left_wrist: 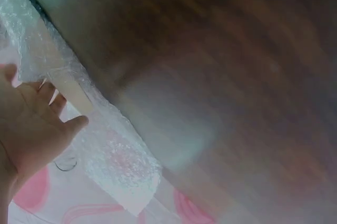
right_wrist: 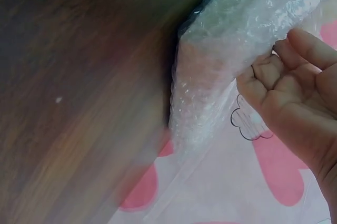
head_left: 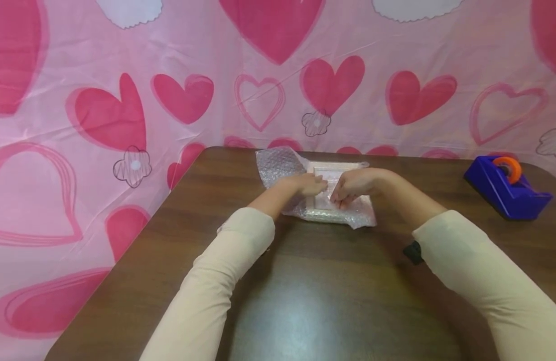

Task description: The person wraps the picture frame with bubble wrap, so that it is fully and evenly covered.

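Observation:
A pale picture frame (head_left: 334,165) lies near the far edge of the table, partly covered by clear bubble wrap (head_left: 280,165). One flap of the wrap spreads out to the left, while another part covers the frame's near and right sides. My left hand (head_left: 309,184) rests over the frame's left side with its fingers extended; the left wrist view shows this hand (left_wrist: 34,124) beside a bare strip of the frame (left_wrist: 73,95). Over the middle of the frame, my right hand (head_left: 357,183) pinches the wrap with curled fingers. Bubble wrap (right_wrist: 210,87) hangs past those fingertips in the right wrist view.
A blue tape dispenser (head_left: 508,193) with an orange-cored roll (head_left: 510,168) stands at the far right of the brown wooden table (head_left: 305,301). Behind the table hangs a pink cloth (head_left: 269,45) printed with hearts, close to its far edge.

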A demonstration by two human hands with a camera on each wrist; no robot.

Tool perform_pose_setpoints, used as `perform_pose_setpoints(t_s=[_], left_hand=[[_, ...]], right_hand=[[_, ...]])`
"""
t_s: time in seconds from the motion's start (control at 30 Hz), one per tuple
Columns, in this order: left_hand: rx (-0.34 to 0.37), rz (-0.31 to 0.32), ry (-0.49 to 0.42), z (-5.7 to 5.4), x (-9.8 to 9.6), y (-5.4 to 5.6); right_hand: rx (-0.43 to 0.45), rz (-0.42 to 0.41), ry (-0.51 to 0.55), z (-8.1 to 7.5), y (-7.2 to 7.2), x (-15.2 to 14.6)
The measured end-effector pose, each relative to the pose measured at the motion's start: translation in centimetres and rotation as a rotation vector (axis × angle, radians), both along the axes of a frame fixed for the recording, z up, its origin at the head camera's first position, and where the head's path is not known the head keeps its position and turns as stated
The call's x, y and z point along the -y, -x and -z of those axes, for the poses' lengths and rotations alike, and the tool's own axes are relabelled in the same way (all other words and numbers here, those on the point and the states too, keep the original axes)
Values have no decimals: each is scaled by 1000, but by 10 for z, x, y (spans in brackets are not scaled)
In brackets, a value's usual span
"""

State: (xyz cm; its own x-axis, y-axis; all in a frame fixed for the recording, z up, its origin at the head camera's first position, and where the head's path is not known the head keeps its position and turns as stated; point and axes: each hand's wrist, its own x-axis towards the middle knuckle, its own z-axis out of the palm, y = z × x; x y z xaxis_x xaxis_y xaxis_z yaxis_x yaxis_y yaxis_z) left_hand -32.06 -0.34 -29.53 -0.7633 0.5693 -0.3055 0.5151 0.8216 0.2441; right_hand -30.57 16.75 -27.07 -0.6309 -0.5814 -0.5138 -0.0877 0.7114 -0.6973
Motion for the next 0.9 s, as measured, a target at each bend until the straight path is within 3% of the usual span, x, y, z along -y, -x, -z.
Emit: perform_pose_setpoints(t_s=[0.1,0.13,0.3,0.43,0.57,0.63,0.73,0.83,0.9], left_hand=[[71,-74,-92,0,3,2],[80,-71,-100,0,4,2],[40,25,-62,4,6,7],[-24,85,11,6,9,7],[-47,103,63,5,8,5],[-33,99,68,5,6,4],[-11,93,78,5,3,4],[4,85,84,5,1,4],[9,79,86,4,0,3]], right_hand=[[-31,-50,-19,-1,0,1],[-46,-67,-29,-1,0,2],[-100,-139,-68,-2,0,2],[-69,-141,-39,-2,1,-1],[-91,-145,-30,-4,0,-3],[-191,-179,-74,-6,-1,-4],[-431,-214,-189,-12,-3,-7],[-642,-171,-300,-16,-2,-12],[-692,-118,-326,-17,-2,-17]])
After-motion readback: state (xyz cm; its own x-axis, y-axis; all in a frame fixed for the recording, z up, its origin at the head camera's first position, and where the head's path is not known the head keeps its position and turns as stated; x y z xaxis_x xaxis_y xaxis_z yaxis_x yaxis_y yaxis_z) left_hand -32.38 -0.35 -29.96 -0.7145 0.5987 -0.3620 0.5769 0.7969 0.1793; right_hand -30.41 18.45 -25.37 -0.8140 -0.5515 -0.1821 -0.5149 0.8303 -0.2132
